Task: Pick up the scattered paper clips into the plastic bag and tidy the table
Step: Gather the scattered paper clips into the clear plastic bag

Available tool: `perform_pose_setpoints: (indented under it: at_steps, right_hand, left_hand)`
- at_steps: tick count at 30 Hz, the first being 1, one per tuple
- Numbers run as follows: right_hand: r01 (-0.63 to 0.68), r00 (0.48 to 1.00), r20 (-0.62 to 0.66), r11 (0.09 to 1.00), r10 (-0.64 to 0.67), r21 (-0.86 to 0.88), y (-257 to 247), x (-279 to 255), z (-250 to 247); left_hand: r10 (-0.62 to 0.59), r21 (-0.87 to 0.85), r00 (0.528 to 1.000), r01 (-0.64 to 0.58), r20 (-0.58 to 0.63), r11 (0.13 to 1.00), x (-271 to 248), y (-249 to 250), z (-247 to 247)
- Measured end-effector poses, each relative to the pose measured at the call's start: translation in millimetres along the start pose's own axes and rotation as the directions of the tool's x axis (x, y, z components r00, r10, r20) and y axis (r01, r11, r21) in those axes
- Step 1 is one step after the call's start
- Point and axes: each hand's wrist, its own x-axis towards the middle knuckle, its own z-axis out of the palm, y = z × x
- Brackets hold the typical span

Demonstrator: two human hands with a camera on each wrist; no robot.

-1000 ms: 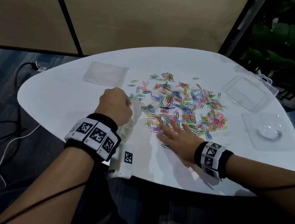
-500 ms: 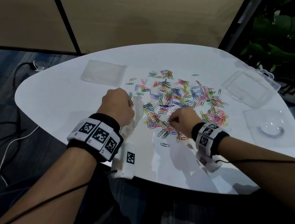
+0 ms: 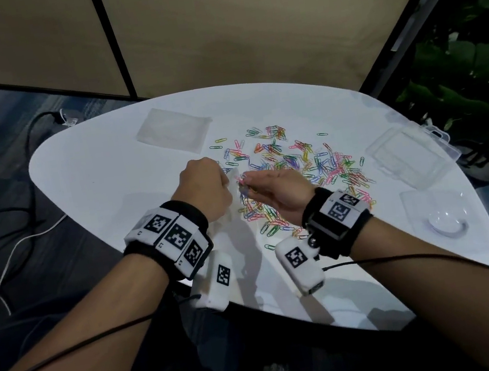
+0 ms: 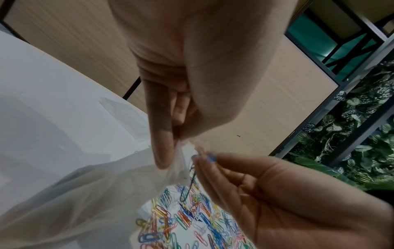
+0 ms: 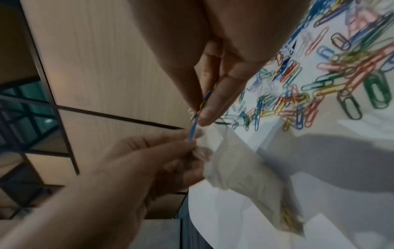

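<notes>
Many coloured paper clips [image 3: 308, 171] lie scattered across the middle of the white table [image 3: 99, 177]. My left hand [image 3: 204, 185] pinches the top edge of a thin clear plastic bag [image 4: 102, 188], which hangs down to the table. My right hand [image 3: 272, 187] pinches a small bunch of paper clips [image 5: 199, 112] and holds them right at the bag's mouth [image 4: 187, 151], touching the left fingers [image 4: 162, 148]. A few clips show inside the bag's bottom [image 5: 290, 219].
A flat clear plastic sleeve [image 3: 174, 129] lies at the table's far side. Two clear plastic boxes [image 3: 409, 154] [image 3: 439, 214] sit at the right edge. Potted plants [image 3: 471, 76] stand beyond the right side; cables [image 3: 1, 226] lie on the floor at left.
My right hand went from lying flat on the clips to closing on a bunch, then lifted and moved left to the bag's mouth. The left hand kept holding the bag.
</notes>
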Motion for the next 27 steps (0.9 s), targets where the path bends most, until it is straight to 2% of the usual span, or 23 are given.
perform_pose_setpoints:
  at_steps: [4,8,13,15,18,19,20,23,24,25,26,27]
  right_hand:
    - [0.008,1.0,-0.007,1.0,-0.008,-0.018,10.1,4.5,14.1]
    - [0.055,0.998,-0.01,0.971,-0.059,-0.231,12.7,8.9,21.2]
    - [-0.016,1.0,0.005,0.918,0.02,-0.397,19.6,10.2,25.5]
    - [0.077,0.997,0.024,0.805,-0.078,-0.589,18.6,11.0,27.0]
    - [0.204,0.977,0.148,0.477,-0.153,-0.855,14.9,7.7,27.2]
    - [0.22,0.974,0.17,0.45,-0.148,-0.866,10.6,4.2,28.6]
    - [0.232,0.972,0.181,0.47,-0.153,-0.852,5.8,1.8,29.0]
    - [0.217,0.975,0.122,0.7,-0.183,-0.681,-9.4,0.7,25.9]
    - [0.227,0.972,0.098,0.737,-0.214,-0.636,-13.7,1.4,24.0]
    - [0.256,0.96,0.089,0.707,-0.265,-0.66,-15.4,4.1,19.3]
    - [0.292,0.94,0.111,0.59,-0.324,-0.753,-14.6,10.1,12.6]
    - [0.316,0.917,0.17,0.393,-0.362,-0.864,-10.0,18.4,3.4]
  left_hand:
    - [0.008,-0.023,1.0,-0.008,-0.013,1.0,0.5,-3.1,-0.8]
    - [0.026,-0.054,1.0,-0.026,-0.008,0.998,1.4,-4.1,-2.2]
    - [0.064,-0.039,0.997,-0.063,0.042,0.997,-1.8,-3.6,1.9]
    - [0.056,-0.042,0.998,-0.055,0.036,0.998,-1.9,-4.8,2.1]
    - [0.051,-0.047,0.998,-0.049,0.022,0.998,-1.5,-6.0,0.6]
    - [0.046,-0.048,0.999,-0.045,0.021,0.998,-1.5,-6.2,0.1]
    - [0.042,-0.045,0.999,-0.041,0.014,0.998,-1.4,-6.3,-0.6]
    - [0.032,-0.016,0.999,-0.032,-0.035,0.999,0.5,-8.0,-5.8]
    - [0.025,-0.007,0.999,-0.025,-0.047,1.0,1.3,-9.6,-9.0]
    - [0.016,-0.001,0.999,-0.016,-0.05,1.0,2.2,-11.6,-12.1]
    - [0.006,0.002,0.999,-0.006,-0.048,1.0,2.9,-13.9,-15.5]
    - [-0.002,0.008,0.999,0.002,-0.045,1.0,3.5,-16.0,-18.1]
